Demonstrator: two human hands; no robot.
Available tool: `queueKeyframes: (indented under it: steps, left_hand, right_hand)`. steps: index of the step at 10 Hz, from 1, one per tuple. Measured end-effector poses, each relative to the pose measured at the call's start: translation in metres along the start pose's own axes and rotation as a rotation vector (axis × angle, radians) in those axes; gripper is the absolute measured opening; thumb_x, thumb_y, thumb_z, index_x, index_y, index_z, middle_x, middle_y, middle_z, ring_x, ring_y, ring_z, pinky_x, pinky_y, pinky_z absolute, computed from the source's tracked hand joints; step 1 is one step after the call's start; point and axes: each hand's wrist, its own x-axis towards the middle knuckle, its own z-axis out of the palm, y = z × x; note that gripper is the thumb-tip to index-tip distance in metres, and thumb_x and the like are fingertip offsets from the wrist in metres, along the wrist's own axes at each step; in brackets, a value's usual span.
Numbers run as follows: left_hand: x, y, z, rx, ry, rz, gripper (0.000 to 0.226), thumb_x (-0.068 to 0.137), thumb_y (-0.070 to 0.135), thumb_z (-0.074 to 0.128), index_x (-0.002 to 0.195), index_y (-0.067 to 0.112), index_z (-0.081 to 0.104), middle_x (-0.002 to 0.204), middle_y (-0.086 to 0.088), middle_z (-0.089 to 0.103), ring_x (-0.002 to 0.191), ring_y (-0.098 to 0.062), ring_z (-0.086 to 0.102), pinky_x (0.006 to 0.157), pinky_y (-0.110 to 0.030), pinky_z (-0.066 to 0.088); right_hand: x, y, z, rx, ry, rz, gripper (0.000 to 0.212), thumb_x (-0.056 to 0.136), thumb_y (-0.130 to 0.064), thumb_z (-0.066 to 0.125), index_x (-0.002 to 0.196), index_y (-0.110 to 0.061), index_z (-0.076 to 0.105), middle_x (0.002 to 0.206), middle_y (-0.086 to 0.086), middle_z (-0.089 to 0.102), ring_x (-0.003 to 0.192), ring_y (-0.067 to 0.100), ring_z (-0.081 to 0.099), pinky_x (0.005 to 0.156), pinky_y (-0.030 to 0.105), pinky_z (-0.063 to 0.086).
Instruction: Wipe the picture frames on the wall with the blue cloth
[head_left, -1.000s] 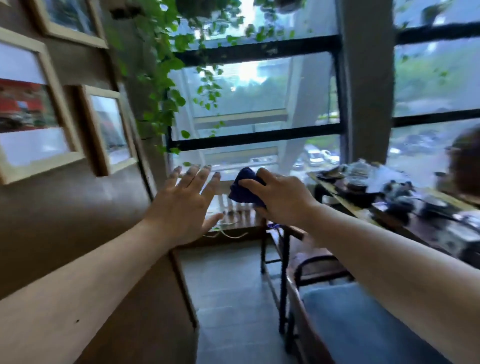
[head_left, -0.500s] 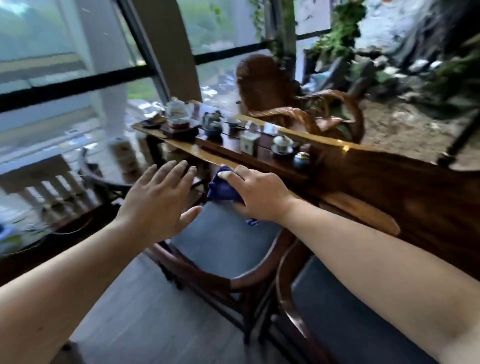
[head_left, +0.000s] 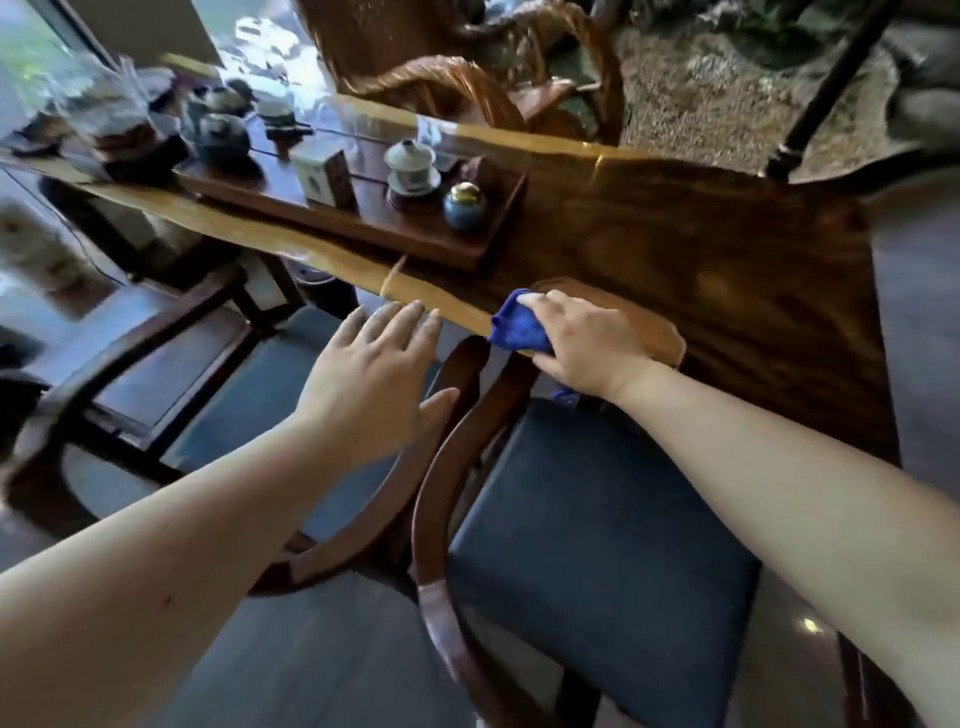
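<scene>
My right hand (head_left: 582, 343) grips the bunched blue cloth (head_left: 514, 325) and holds it at the near edge of a long wooden table (head_left: 701, 249). A scrap of the cloth hangs out below my wrist. My left hand (head_left: 374, 374) floats beside it, palm down with the fingers spread, holding nothing, above the gap between two chairs. No picture frame or wall is in view.
Two wooden chairs with blue seat pads, one (head_left: 597, 530) below my right arm and one (head_left: 249, 395) to the left, stand against the table. A dark tea tray (head_left: 363, 228) carries a teapot (head_left: 218, 132), a lidded cup (head_left: 410, 161), a small box (head_left: 322, 174) and a blue jar (head_left: 465, 205). A wicker chair (head_left: 467, 88) stands behind.
My view swung right, away from the wall with the picture frames and the window, to the tea table and chairs. Both hands kept their pose; the right still holds the cloth.
</scene>
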Motion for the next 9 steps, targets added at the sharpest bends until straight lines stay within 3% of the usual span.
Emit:
queueKeyframes:
  steps: [1, 3, 5, 6, 7, 8, 9]
  left_hand:
    - [0.023, 0.013, 0.021, -0.042, -0.028, -0.007, 0.081, 0.084, 0.062, 0.041, 0.146, 0.010, 0.032, 0.150, -0.014, 0.040, 0.139, -0.030, 0.033, 0.116, -0.049, 0.025]
    - [0.058, 0.022, 0.072, -0.064, -0.130, -0.001, 0.085, 0.081, 0.066, 0.026, 0.146, 0.011, 0.033, 0.148, -0.012, 0.042, 0.139, -0.030, 0.033, 0.116, -0.048, 0.025]
    - [0.075, 0.023, 0.106, -0.097, -0.182, -0.031, 0.085, 0.082, 0.067, 0.027, 0.147, 0.013, 0.031, 0.150, -0.011, 0.040, 0.140, -0.029, 0.031, 0.116, -0.050, 0.025]
    - [0.080, 0.022, 0.115, -0.097, -0.199, -0.026, 0.085, 0.082, 0.067, 0.031, 0.148, 0.013, 0.030, 0.151, -0.011, 0.039, 0.141, -0.029, 0.030, 0.116, -0.051, 0.024]
    - [0.083, 0.020, 0.116, -0.078, -0.222, -0.018, 0.085, 0.081, 0.066, 0.032, 0.148, 0.012, 0.030, 0.151, -0.013, 0.039, 0.141, -0.031, 0.030, 0.116, -0.052, 0.024]
    - [0.085, 0.008, 0.107, -0.046, -0.180, 0.000, 0.082, 0.086, 0.064, 0.035, 0.148, 0.011, 0.028, 0.152, -0.015, 0.037, 0.141, -0.033, 0.029, 0.116, -0.052, 0.023]
    - [0.080, -0.005, 0.092, 0.005, -0.176, -0.026, 0.081, 0.088, 0.063, 0.037, 0.149, 0.011, 0.026, 0.153, -0.015, 0.034, 0.143, -0.032, 0.027, 0.116, -0.053, 0.022]
  right_hand:
    - [0.009, 0.043, 0.026, -0.021, -0.059, 0.078, 0.062, 0.079, -0.033, 0.061, 0.136, -0.018, 0.041, 0.124, 0.008, 0.055, 0.109, 0.031, 0.055, 0.073, 0.042, 0.049]
    - [0.031, 0.118, 0.080, -0.133, -0.128, 0.147, 0.061, 0.086, -0.028, 0.057, 0.140, -0.014, 0.035, 0.120, 0.011, 0.052, 0.104, 0.031, 0.052, 0.069, 0.040, 0.046]
    - [0.036, 0.139, 0.126, -0.125, -0.262, 0.207, 0.057, 0.092, -0.031, 0.046, 0.144, -0.015, 0.027, 0.126, 0.012, 0.049, 0.108, 0.031, 0.048, 0.083, 0.045, 0.045]
    - [0.028, 0.143, 0.140, -0.086, -0.294, 0.261, 0.064, 0.094, -0.046, 0.035, 0.148, -0.017, 0.015, 0.144, 0.010, 0.038, 0.126, 0.031, 0.037, 0.098, 0.050, 0.034]
    - [0.029, 0.144, 0.135, -0.080, -0.415, 0.284, 0.074, 0.091, -0.061, 0.024, 0.149, -0.023, -0.001, 0.158, 0.011, 0.012, 0.142, 0.030, 0.012, 0.111, 0.055, 0.014]
    - [0.034, 0.137, 0.119, -0.088, -0.429, 0.223, 0.080, 0.087, -0.068, 0.024, 0.148, -0.027, -0.007, 0.159, 0.013, -0.001, 0.145, 0.031, 0.001, 0.112, 0.058, 0.006]
    - [0.040, 0.113, 0.102, -0.105, -0.322, 0.026, 0.077, 0.088, -0.064, 0.029, 0.148, -0.028, -0.001, 0.159, 0.013, 0.005, 0.144, 0.031, 0.005, 0.113, 0.058, 0.012]
